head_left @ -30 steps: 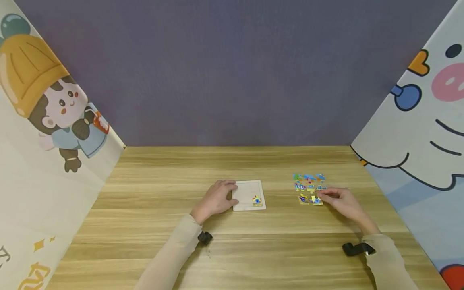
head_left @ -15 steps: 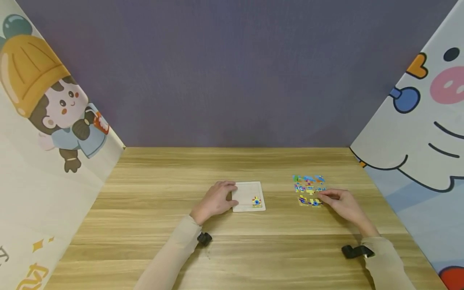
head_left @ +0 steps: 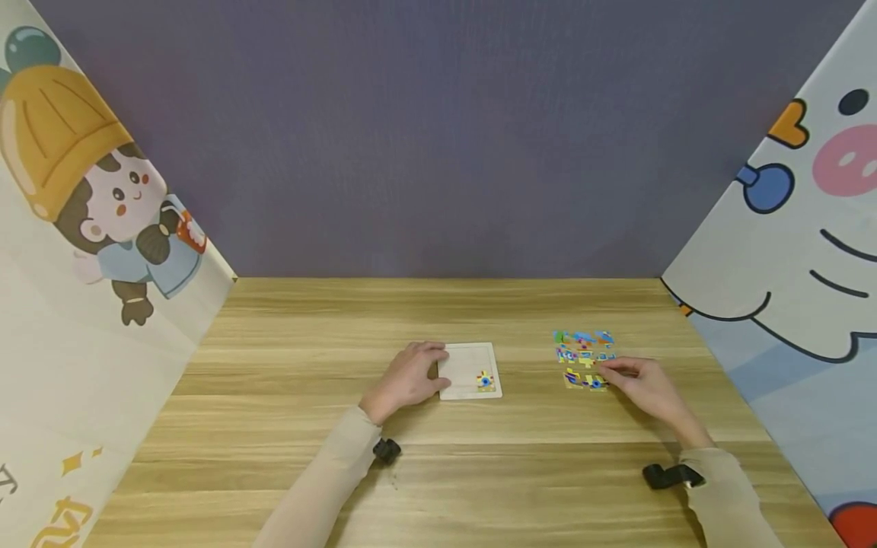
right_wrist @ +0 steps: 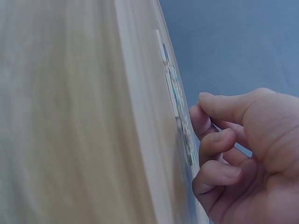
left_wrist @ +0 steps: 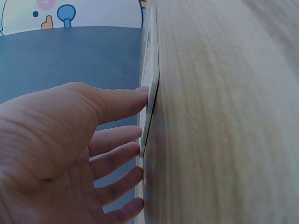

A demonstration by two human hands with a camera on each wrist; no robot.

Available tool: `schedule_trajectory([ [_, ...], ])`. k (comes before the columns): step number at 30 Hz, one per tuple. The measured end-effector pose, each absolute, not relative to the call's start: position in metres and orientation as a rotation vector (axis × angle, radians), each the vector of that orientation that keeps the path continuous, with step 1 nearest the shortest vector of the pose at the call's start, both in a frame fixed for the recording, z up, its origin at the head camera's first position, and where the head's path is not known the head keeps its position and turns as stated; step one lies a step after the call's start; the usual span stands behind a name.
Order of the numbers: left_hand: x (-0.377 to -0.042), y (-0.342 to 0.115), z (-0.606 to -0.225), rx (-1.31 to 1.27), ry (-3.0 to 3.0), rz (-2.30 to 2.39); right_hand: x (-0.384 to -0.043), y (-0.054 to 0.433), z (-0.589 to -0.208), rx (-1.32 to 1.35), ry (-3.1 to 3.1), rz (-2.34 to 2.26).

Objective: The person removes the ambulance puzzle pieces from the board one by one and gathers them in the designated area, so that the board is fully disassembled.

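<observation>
A square, light wooden puzzle tray [head_left: 466, 361] lies mid-table, with one colourful puzzle piece [head_left: 486, 380] in its near right corner. My left hand [head_left: 409, 374] rests at the tray's left side. In the left wrist view its thumb [left_wrist: 124, 103] touches the tray edge, the fingers fairly straight. Several bright jigsaw pieces [head_left: 585, 337] lie in rows to the right. My right hand [head_left: 644, 382] hovers close over the nearest row, beside a piece with a blue round shape [head_left: 596, 383]. Its thumb and forefinger nearly meet, the other fingers curled; nothing shows between them in the right wrist view.
The wooden table [head_left: 329, 327] meets a dark upright panel [head_left: 445, 152] at the back. Cartoon-printed walls stand on the left [head_left: 41, 342] and the right [head_left: 760, 289]. Black wrist cameras sit on the left forearm [head_left: 387, 451] and the right forearm [head_left: 671, 476].
The head view has shifted slightly. Both hands stay nearly where they were, the right fingertips edging a little left over the pieces. The tray and pieces look unmoved.
</observation>
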State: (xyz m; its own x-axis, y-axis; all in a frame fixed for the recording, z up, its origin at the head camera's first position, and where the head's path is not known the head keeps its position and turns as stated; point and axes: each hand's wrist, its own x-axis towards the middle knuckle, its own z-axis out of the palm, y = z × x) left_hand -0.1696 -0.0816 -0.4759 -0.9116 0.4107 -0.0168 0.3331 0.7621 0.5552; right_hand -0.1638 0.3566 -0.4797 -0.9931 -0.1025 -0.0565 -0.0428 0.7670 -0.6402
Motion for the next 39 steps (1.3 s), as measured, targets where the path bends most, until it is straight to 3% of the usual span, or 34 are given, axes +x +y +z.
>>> schedule_trajectory([
  [39, -0.171, -0.083, -0.478, 0.609, 2.821, 0.823, -0.18, 0.285, -0.483, -0.396, 2.822, -1.118],
])
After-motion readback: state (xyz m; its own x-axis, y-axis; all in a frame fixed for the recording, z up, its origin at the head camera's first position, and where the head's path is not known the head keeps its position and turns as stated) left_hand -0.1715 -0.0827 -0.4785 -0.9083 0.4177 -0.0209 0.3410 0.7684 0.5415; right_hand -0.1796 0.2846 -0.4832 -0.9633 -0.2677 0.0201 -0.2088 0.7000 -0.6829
